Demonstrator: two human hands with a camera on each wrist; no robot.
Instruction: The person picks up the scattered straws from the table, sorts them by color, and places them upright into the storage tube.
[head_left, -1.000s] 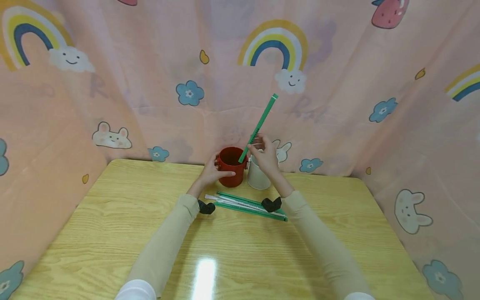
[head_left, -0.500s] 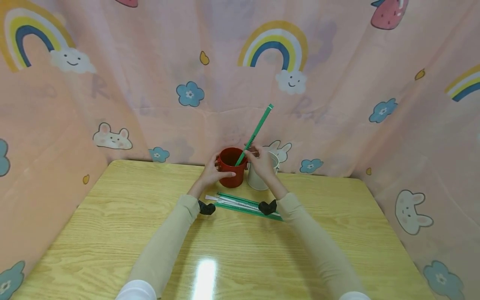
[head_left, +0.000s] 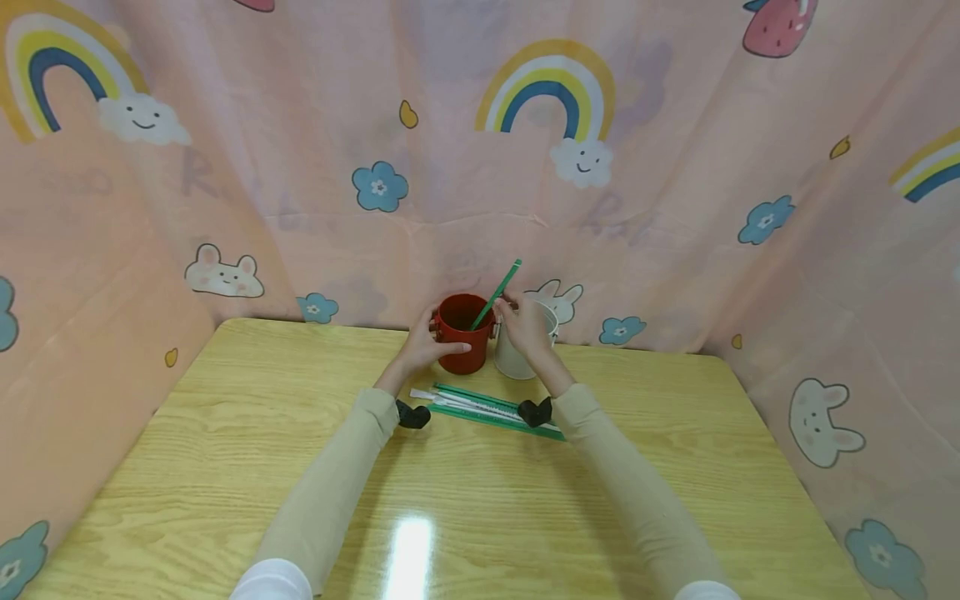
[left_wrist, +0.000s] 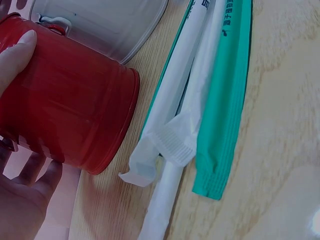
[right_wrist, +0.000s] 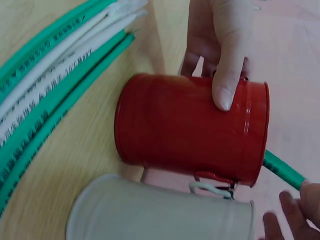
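Observation:
A red metal bucket [head_left: 462, 346] stands upright at the back of the table, next to a white metal bucket [head_left: 516, 354]. My left hand [head_left: 422, 343] grips the red bucket, thumb on the front, fingers round the far left side. One green paper-wrapped straw [head_left: 497, 293] leans in the red bucket, its upper part above the rim and its lower end hidden inside. By the rim, in front of the white bucket, my right hand [head_left: 527, 327] has loosened fingers beside the straw. In the right wrist view its fingertips [right_wrist: 287, 202] are apart, near the straw.
Several green and white paper-wrapped straws [head_left: 480, 408] lie in a bundle on the wooden table [head_left: 450, 492], in front of the buckets. A pink patterned curtain [head_left: 450, 250] hangs right behind them. Wire handle fittings [right_wrist: 212, 187] of the two buckets sit close together.
The green straw has gone down into the red bucket, its top now lower. My right hand moved down and left, then stayed while the straw slid past. My left hand keeps its grip.

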